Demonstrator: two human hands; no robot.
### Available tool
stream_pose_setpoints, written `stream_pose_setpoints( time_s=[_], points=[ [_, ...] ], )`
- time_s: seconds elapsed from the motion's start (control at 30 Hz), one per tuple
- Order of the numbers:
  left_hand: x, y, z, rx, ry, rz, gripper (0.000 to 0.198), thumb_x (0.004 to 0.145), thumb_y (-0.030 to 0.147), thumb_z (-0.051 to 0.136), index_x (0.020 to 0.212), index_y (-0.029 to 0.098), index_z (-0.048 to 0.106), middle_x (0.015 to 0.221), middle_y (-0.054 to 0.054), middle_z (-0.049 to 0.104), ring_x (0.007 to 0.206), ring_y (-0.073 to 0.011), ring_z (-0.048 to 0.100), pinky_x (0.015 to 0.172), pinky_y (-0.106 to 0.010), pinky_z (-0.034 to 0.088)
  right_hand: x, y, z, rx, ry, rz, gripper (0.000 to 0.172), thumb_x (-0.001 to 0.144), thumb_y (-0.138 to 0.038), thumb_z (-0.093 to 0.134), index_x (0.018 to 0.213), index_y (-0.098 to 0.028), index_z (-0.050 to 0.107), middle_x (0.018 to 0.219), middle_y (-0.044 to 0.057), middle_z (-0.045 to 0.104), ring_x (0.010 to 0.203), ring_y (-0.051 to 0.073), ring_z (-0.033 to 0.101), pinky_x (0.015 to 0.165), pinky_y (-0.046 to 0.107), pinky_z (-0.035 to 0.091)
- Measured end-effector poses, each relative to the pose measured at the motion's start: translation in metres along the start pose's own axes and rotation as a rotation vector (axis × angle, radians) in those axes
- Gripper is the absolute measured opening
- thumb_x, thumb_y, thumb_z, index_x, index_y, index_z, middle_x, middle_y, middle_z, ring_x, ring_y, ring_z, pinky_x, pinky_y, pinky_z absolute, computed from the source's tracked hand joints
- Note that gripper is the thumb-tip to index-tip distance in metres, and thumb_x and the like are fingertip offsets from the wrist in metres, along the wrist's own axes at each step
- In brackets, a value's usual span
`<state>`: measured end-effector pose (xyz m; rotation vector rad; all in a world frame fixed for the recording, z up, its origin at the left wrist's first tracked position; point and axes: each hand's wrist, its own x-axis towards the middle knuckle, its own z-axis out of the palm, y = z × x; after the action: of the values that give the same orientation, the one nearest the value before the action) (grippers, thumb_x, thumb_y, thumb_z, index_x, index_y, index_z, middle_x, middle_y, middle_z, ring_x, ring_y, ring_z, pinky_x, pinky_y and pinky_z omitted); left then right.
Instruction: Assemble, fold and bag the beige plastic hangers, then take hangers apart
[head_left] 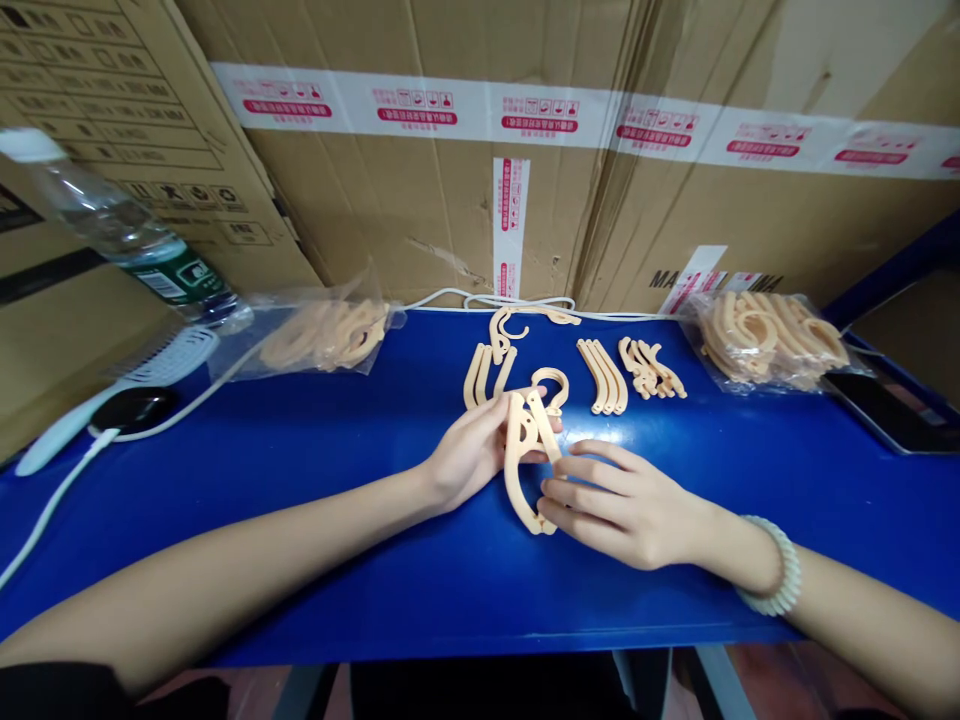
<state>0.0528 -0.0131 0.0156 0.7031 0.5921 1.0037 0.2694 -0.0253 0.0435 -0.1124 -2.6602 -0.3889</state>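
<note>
A cream-coloured folding clothes hanger is held up above the blue table, its arms folded down and a loop-shaped hook at its far end. My left hand grips it near the top, the fingers partly hidden behind it. At its lower right side, the fingers of my right hand close on one arm, with the thumb out of sight. Just beyond my hands lie several loose curved hanger arms and hooks. Another hanger, partly joined, rests behind them.
The blue table bears three curved arms, small hanger pieces and bagged parts. A water bottle, hairbrush, black charging puck and phone lie around. Cardboard boxes wall the back.
</note>
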Motion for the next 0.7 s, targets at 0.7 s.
stream_pose_setpoints(
  time_s=[0.7],
  points=[
    [-0.021, -0.009, 0.006, 0.670, 0.113, 0.230, 0.023, 0.094, 0.039, 0.054, 0.092, 0.016, 0.055, 0.077, -0.005, 0.071, 0.066, -0.0155, 0.065, 0.066, -0.028, 0.054, -0.006, 0.007, 0.005, -0.145, -0.217, 0.301, 0.032, 0.104, -0.019, 0.039, 0.077, -0.018, 0.057, 0.070, 0.003, 0.059, 0.069, 0.018, 0.046, 0.085, 0.039, 0.038]
  ],
)
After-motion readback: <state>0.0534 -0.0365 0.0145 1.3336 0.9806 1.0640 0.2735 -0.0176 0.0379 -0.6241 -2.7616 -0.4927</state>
